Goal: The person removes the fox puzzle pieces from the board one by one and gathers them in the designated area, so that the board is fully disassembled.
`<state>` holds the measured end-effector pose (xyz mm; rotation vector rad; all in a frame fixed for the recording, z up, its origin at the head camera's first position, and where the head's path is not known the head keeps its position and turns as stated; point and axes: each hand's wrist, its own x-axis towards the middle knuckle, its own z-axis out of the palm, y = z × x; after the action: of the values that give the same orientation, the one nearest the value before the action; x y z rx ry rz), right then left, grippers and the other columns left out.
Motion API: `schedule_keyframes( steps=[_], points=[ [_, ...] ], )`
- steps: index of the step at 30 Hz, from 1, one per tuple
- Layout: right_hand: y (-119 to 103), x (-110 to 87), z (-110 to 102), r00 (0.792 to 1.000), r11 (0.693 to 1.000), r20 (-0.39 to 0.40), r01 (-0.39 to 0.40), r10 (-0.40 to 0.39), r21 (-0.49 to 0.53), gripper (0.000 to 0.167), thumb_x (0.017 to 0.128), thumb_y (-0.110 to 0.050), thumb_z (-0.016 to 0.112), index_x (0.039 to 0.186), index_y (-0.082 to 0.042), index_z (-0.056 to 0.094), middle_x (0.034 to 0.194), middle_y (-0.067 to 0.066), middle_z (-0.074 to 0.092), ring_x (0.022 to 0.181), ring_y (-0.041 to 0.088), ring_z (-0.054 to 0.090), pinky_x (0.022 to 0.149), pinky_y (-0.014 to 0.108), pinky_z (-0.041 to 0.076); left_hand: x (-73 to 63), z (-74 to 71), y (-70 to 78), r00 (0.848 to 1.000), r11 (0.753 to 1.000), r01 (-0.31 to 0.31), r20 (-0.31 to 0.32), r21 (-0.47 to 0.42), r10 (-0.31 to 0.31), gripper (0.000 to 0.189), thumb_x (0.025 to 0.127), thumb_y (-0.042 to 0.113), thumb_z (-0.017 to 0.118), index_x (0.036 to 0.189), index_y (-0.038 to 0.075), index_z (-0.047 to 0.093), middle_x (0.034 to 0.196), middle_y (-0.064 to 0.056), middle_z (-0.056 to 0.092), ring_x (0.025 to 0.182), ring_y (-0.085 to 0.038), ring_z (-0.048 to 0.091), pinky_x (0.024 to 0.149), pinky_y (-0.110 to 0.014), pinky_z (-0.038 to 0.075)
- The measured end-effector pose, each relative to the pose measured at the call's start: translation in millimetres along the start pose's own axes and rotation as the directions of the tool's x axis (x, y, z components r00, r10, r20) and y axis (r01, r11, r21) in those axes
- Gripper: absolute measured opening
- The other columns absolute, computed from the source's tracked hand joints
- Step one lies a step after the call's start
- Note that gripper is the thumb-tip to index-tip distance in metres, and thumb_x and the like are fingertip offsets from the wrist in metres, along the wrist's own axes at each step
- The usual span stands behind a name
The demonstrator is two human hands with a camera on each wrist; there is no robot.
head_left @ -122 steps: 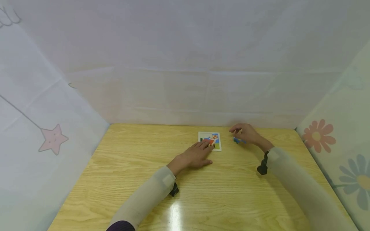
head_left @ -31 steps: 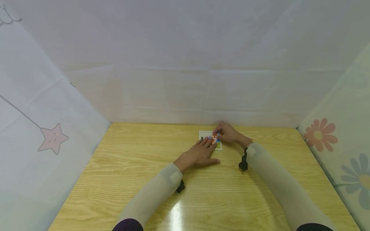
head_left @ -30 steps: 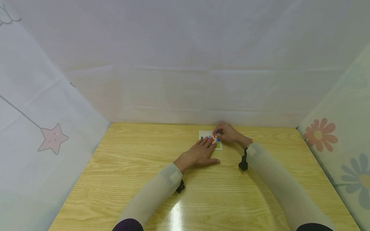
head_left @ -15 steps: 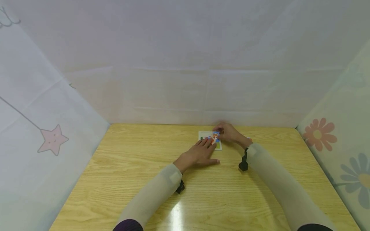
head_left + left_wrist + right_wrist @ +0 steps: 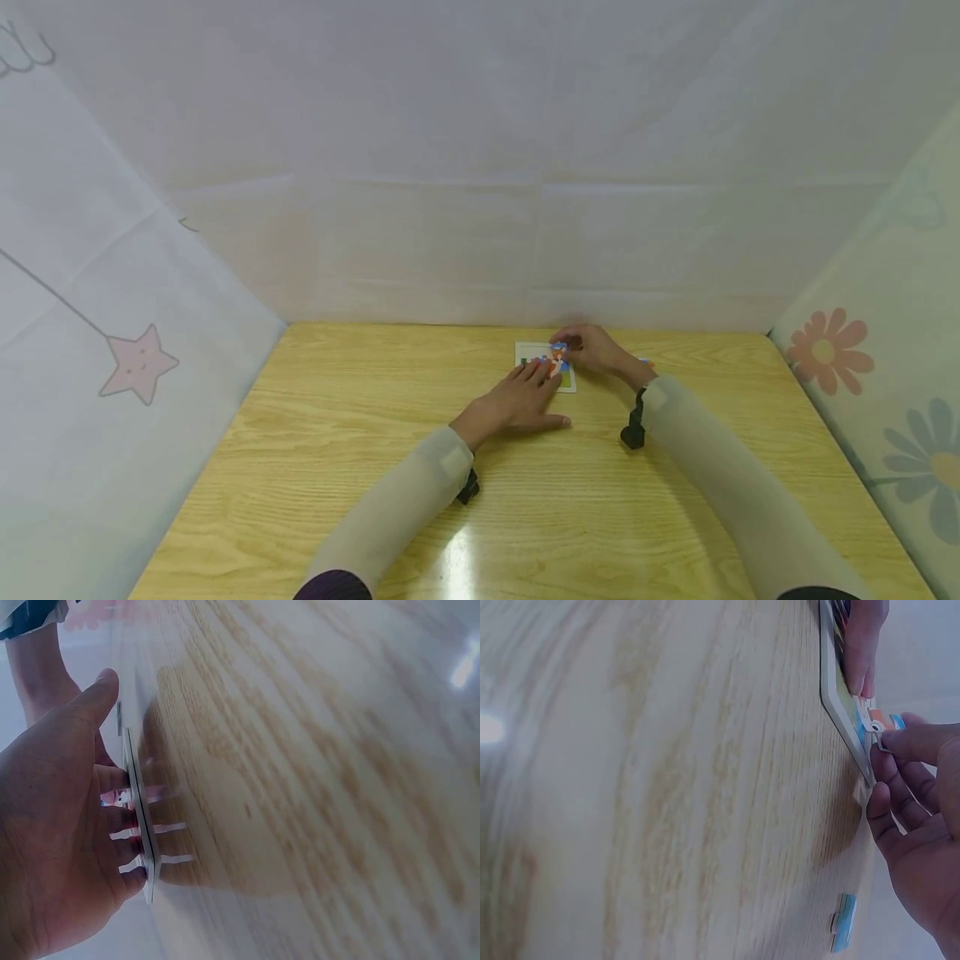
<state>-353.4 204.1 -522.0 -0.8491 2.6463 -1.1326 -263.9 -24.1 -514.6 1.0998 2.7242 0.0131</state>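
Observation:
A small picture puzzle in a white-rimmed tray point(image 5: 529, 345) lies near the table's back edge. My left hand point(image 5: 513, 400) rests on its lower left part with straight fingers, covering much of the picture; the left wrist view shows those fingertips on the tray's edge point(image 5: 142, 825). At the tray's upper right corner my right hand point(image 5: 596, 350) pinches a puzzle piece point(image 5: 880, 720) between thumb and fingers. In the right wrist view this orange, white and blue piece stands tilted above the tray, close to the left fingertips.
A loose blue puzzle piece point(image 5: 844, 924) lies on the wooden table point(image 5: 360, 400) to the right of the tray, partly hidden behind my right wrist in the head view. A white cloth wall point(image 5: 420, 250) rises behind the table, with printed cloths at both sides.
Since the oldest frame, my right hand has moved left from the table beside the tray to its upper right corner. During the last second the pinched piece has shifted and turned slightly; my left hand stays.

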Motion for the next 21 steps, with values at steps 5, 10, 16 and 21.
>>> schedule_keyframes(
  steps=[5, 10, 16, 21],
  points=[
    [-2, -1.8, 1, 1.000, 1.000, -0.019, -0.006, 0.006, 0.007, 0.033, 0.099, 0.005, 0.068, 0.132, 0.003, 0.070, 0.125, 0.020, 0.072, 0.112, 0.036, 0.070, 0.098, 0.053, 0.057, 0.1, 0.3, 0.5, 1.000, 1.000, 0.005, 0.004, -0.001, -0.005, 0.095, 0.103, 0.078, 0.033, 0.171, 0.014, 0.019, 0.177, -0.018, 0.012, 0.164, -0.035, 0.012, 0.132, -0.051, 0.017],
    [-5, -5.0, -2, 0.998, 0.999, -0.036, -0.042, 0.043, 0.035, 0.035, 0.099, 0.004, 0.069, 0.133, 0.001, 0.070, 0.128, 0.020, 0.071, 0.113, 0.036, 0.069, 0.098, 0.053, 0.057, 0.5, 0.7, 0.1, 1.000, 1.000, 0.008, 0.007, 0.000, -0.008, 0.095, 0.103, 0.078, 0.033, 0.171, 0.014, 0.020, 0.177, -0.017, 0.013, 0.164, -0.035, 0.012, 0.132, -0.051, 0.017],
    [-3, -8.9, -7, 0.997, 0.998, -0.051, -0.050, 0.052, 0.044, 0.034, 0.099, 0.003, 0.069, 0.133, -0.001, 0.071, 0.124, 0.016, 0.073, 0.108, 0.031, 0.069, 0.090, 0.046, 0.058, 1.1, 1.8, -0.7, 1.000, 1.000, 0.006, 0.009, -0.004, -0.006, 0.094, 0.104, 0.077, 0.033, 0.171, 0.014, 0.019, 0.177, -0.017, 0.012, 0.164, -0.035, 0.010, 0.132, -0.051, 0.016],
    [-1, -12.6, -13, 0.998, 0.996, -0.038, -0.038, 0.041, 0.080, 0.035, 0.100, 0.005, 0.068, 0.135, 0.001, 0.070, 0.130, 0.019, 0.072, 0.118, 0.037, 0.069, 0.100, 0.053, 0.057, 1.6, 2.7, -1.4, 1.000, 1.000, -0.001, 0.006, -0.001, 0.001, 0.093, 0.104, 0.077, 0.032, 0.171, 0.014, 0.018, 0.177, -0.017, 0.011, 0.164, -0.035, 0.010, 0.132, -0.052, 0.016]
  ],
)
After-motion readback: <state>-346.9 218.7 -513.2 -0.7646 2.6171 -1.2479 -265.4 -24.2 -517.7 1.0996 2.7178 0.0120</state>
